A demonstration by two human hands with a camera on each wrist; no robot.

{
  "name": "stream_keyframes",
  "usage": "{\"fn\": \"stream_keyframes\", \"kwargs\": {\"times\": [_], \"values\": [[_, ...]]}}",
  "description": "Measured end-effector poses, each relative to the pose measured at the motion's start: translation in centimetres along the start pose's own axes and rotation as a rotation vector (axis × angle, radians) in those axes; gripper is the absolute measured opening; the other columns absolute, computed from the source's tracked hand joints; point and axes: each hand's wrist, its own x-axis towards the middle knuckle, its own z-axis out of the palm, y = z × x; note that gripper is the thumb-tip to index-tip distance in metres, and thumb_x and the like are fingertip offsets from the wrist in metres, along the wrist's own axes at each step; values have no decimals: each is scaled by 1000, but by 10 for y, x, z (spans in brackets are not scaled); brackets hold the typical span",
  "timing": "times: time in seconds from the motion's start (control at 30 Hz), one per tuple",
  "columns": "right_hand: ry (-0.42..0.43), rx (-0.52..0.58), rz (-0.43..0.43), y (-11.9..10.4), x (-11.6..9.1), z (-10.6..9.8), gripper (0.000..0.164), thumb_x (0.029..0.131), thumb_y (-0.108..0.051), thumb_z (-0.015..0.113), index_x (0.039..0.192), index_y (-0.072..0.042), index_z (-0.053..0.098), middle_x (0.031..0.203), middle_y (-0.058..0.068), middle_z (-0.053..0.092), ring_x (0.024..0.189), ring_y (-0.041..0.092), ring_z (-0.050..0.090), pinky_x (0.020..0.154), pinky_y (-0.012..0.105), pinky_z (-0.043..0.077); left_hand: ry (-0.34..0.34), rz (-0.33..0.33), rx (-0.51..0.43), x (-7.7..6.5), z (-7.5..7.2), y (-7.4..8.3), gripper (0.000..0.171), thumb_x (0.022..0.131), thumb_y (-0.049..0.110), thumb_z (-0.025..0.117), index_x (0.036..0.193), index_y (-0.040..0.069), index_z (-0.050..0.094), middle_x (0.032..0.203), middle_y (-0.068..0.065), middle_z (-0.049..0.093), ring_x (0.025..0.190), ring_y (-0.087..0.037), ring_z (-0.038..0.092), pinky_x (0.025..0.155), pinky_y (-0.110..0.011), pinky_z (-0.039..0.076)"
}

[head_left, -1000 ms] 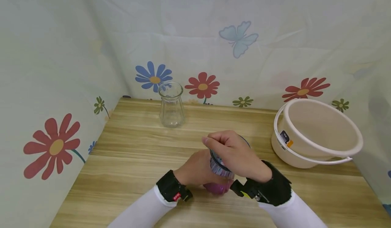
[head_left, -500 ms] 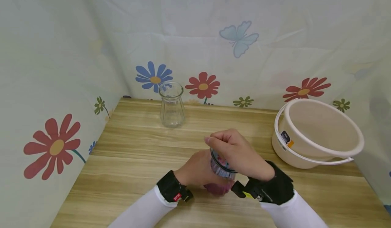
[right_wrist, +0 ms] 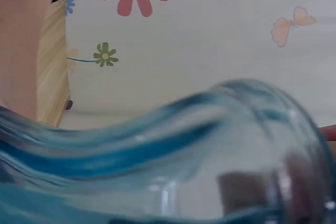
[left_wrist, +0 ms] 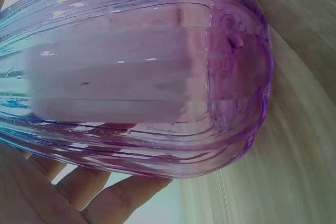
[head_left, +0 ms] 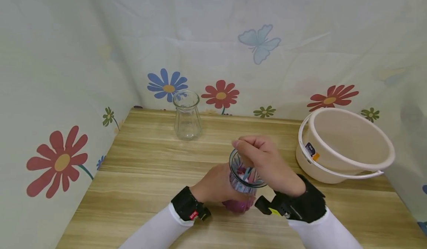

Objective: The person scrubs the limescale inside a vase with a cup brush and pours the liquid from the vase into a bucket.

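A ribbed glass vase, blue at the mouth and purple at the base, stands near the table's front, tilted slightly. My left hand grips its body; the left wrist view shows fingers behind the purple glass. Over the vase's mouth is my right hand, with curled fingers, partly inside or against the rim. Whether it holds anything is hidden. Through the mouth, reddish and blue patches show, too unclear to name. In the right wrist view the bluish glass fills the lower part, blurred.
A clear glass vase stands at the back left of the wooden table. At the right is a cream bucket with its handle lowered. A flower-print curtain hangs behind and beside the table.
My right hand has shifted to the right and slightly up at the vase's mouth, uncovering more of the rim. My left hand and the vase stay nearly in place.
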Motion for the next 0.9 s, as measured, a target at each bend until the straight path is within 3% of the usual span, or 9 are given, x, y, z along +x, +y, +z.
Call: {"fn": "stream_keyframes", "kwargs": {"times": [0.37, 0.7, 0.9], "values": [[8, 47, -109, -29, -2, -12, 48, 110, -14, 46, 63, -5, 36, 57, 7, 25, 50, 26, 28, 49, 37, 24, 8, -25, -33, -2, 1, 1, 82, 74, 59, 88, 140, 38, 44, 126, 18, 65, 109, 1, 65, 96, -25, 54], [-13, 164, -223, -49, -8, -20, 45, 109, -3, 43, 65, -6, 33, 58, 5, 22, 50, 21, 24, 50, 37, 21, 8, -55, -76, -2, 0, 1, 83, 73, 61, 87, 141, 40, 45, 130, 17, 64, 112, -1, 64, 91, -27, 56], [-17, 112, -217, -64, -14, -24, 46, 109, -3, 40, 64, -10, 35, 58, 3, 24, 51, 19, 27, 51, 36, 22, 11, -52, -56, -1, 1, 0, 84, 74, 61, 87, 143, 39, 44, 132, 16, 64, 115, -2, 64, 94, -29, 57]]}}
